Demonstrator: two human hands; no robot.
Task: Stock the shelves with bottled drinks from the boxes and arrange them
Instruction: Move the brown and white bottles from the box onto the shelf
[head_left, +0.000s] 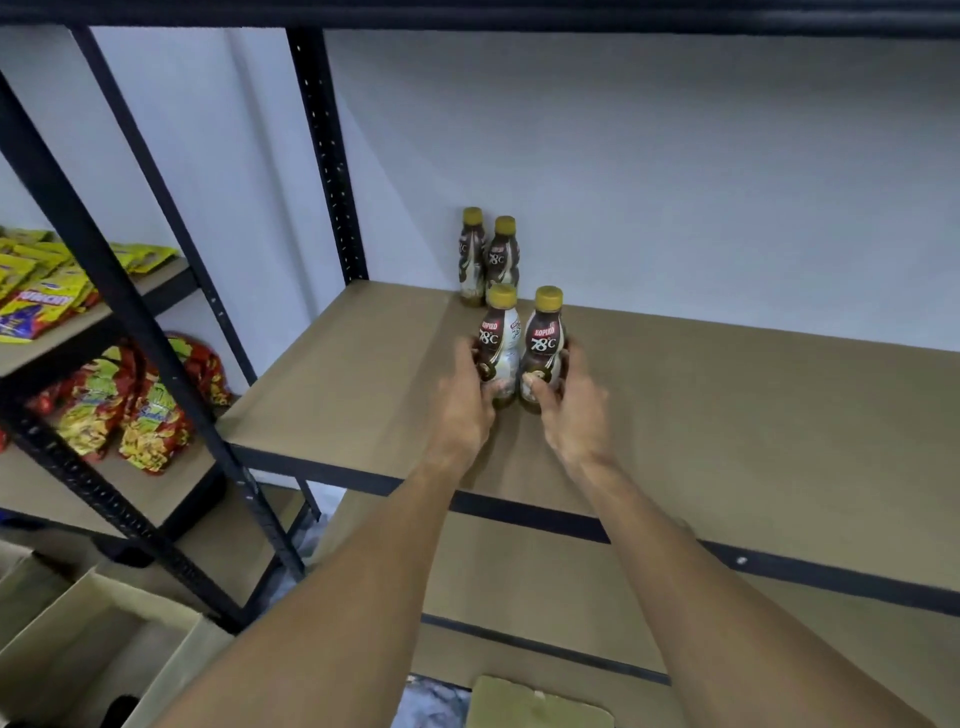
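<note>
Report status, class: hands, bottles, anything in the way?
Left hand grips left front bottle. Right hand grips right front bottle. Both upright. Back pair stands ahead at wall.

Bare forearms (343, 597) (bare hands (465, 402) too)

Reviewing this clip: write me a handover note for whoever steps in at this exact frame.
Hands: the left hand grips the left front bottle; the right hand grips the right front bottle.
Where: both held bottles are upright, side by side, low over the shelf. I cannot tell whether they rest on it.
Done: the back-left bottle and back-right bottle stand upright by the wall, just behind.
Left: set the front pair down in line, let go, then probably fetch more from the open box at lower left. Its contents are hard to make out.
</note>
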